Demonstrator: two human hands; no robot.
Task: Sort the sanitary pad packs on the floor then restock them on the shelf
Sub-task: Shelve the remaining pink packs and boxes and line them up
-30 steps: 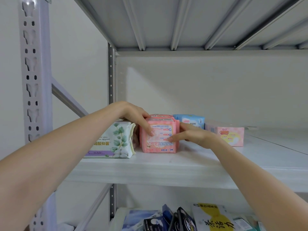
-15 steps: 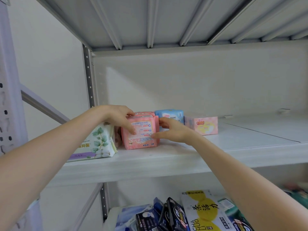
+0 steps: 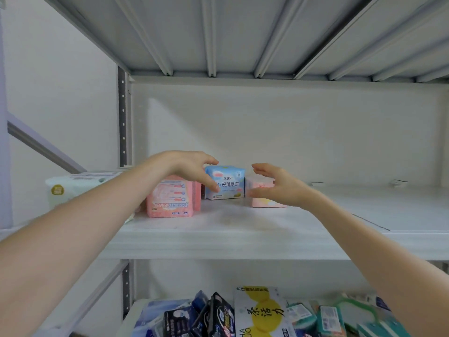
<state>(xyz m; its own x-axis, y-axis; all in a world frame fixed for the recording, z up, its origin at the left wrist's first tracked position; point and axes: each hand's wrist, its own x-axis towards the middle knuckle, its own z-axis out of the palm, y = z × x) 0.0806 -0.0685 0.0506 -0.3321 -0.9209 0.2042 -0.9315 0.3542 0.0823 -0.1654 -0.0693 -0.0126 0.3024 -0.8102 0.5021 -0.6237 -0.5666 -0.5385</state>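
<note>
blue pack (image 3: 227, 184) awaiting grasp
left hand (image 3: 192, 167), right hand (image 3: 277, 187) splayed wide, empty; clumsy squeeze may topple it

Premises: a stockroom or shop storage bay. Basis: a white steel rack whose shelf (image 3: 243, 237) carries sealed retail goods. On the shelf stand a pink pack (image 3: 170, 200) and a blue pack (image 3: 228, 183) of sanitary pads, printed faces outward. At the shelf's back left corner rises a perforated upright (image 3: 122, 117). Above the shelf is a ribbed metal deck (image 3: 211, 32). Below the shelf lies crowded mixed packaged stock (image 3: 262, 312). Behind the shelf is a bare white wall (image 3: 291, 130).
</note>
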